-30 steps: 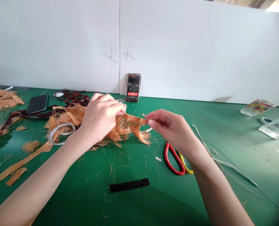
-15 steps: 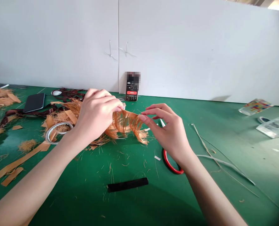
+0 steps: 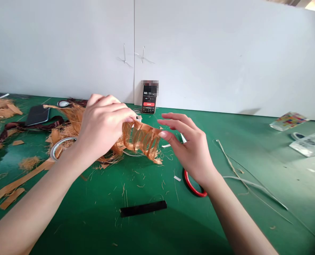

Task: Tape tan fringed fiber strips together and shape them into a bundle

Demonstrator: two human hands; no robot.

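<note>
Moved: the right hand (image 3: pixel 192 148) has opened and lifted off the orange fibre fringe strip (image 3: pixel 140 141).
roll of tape (image 3: pixel 61 148): leans on loose fibres, just left of the left hand.
left hand (image 3: pixel 104 131): narrow pinch on the strip's left end.
strip: held up over the middle of the green worktop (image 3: pixel 67 219), near its back edge.
right hand: wide, fingers spread, holding nothing, thumb just beside the strip's right end.
red-handled scissors (image 3: pixel 193 184): partly hidden below the right hand.

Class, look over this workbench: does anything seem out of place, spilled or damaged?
Yes: loose fibre snippets litter the green mat around the orange fibre fringe in the left hand, looking spilled because they lie scattered rather than gathered.
</note>
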